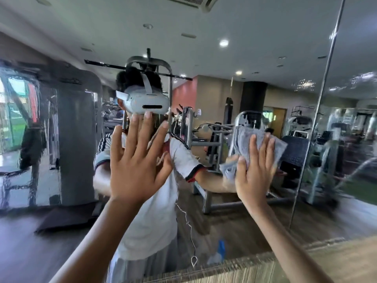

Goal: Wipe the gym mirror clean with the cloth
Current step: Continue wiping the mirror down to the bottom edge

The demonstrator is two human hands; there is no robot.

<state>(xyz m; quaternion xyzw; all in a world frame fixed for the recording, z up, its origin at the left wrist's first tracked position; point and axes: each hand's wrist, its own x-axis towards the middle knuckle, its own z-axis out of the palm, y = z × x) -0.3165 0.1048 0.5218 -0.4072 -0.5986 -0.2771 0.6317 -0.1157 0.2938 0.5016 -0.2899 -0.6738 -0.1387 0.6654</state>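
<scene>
The person stood close in front of the gym mirror (255,64), and both arms were stretched forward to the glass. The left hand (136,160) was wide, its fingers (130,135) straight and spread apart, with the palm turned to the mirror and the fingertips reaching up to the reflected headset (144,101); whether the palm really touched the glass I could not tell. The right hand (255,170) was also flat, with the fingers straight and close together, and it pressed the cloth (243,139) against the mirror. The cloth was grey-blue and crumpled; it lay between the right palm and the glass, with one part showing above the fingertips and another part bunched beside the thumb on the left. It was in the right half of the mirror, about at the middle of its height, left of the thin vertical seam (318,111) that divided the glass. On the far left side of the mirror the surface looked wet, with wavy streaks (18,139) that bent the reflection. In the glass the person's white shirt and several gym machines were seen, and low down a blurred blue spray bottle (220,250) was reflected near the lower edge. Below this edge there was a pale wooden surface (265,268).
</scene>
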